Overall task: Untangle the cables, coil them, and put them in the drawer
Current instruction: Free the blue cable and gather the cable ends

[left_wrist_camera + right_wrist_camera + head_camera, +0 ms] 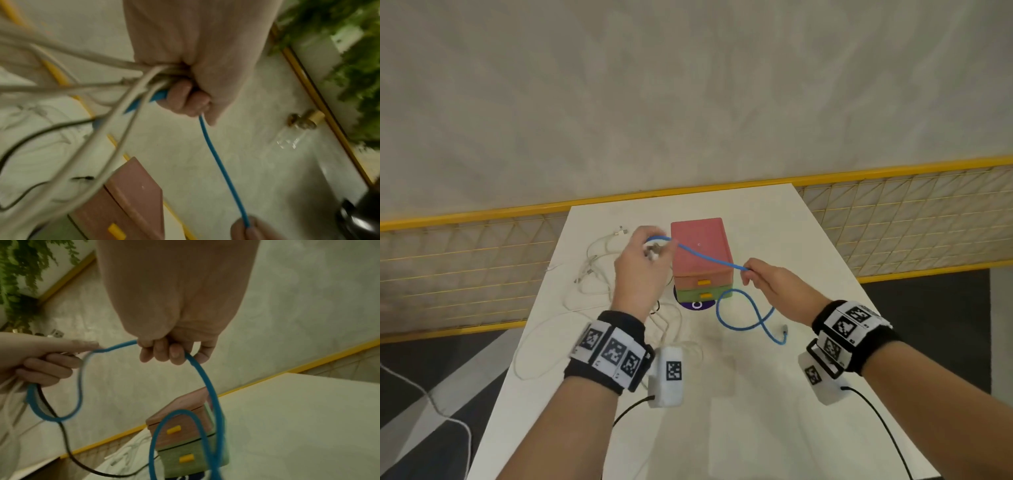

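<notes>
**Hands stretch a blue cable over the drawer box**

The left hand is raised above the desk, its back toward the head camera, fingers clenched around a bundle of white cables together with one end of the blue cable; in the left wrist view the blue cable leaves the bottom of the fist and runs straight down to the other hand. The right hand is held lower and to the right, pinching the blue cable between thumb and curled fingertips. Both wrists wear black bands carrying white blocks printed with square black-and-white marker patterns; no readable writing shows on them.

Between the hands the blue cable crosses in a shallow sag above the small drawer box. Past the right hand it drops to the desk and lies in a loose crossed loop, ending in a small clear plug near the box's front. The cable is round and smooth-jacketed.

The drawer box is a matte, rounded-edged block with a pink top drawer and a green lower one, each shut and bearing a yellow rectangular handle. It stands partly over a purple disc with a white mark. More white cables with small plugs lie tangled on the desk left of the box, a thin black cable among them. The desk is smooth and white.
</notes>
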